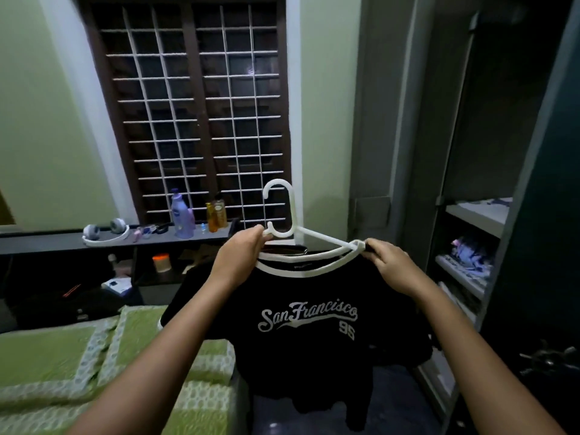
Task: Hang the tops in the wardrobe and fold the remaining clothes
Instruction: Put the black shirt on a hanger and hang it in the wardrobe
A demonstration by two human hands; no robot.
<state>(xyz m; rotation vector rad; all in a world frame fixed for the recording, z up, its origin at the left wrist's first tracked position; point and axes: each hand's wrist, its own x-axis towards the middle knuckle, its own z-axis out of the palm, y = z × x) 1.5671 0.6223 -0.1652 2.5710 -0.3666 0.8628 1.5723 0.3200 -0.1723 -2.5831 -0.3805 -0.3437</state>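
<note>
Both arms outstretched, my left hand (pixel 241 252) pinches the white hanger (pixel 293 227) at its neck while my right hand (pixel 390 262) grips its end and the black T-shirt (pixel 307 321) shoulder.

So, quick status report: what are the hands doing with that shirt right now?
Left hand pinches white hanger at its neck. Right hand grips hanger's end and black T-shirt shoulder. Wardrobe open at right, nothing between.

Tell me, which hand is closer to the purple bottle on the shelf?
Left. The left hand grips the white hanger just right of and below the purple bottle. The right hand holds the hanger's far end, much farther right, toward the wardrobe.
</note>
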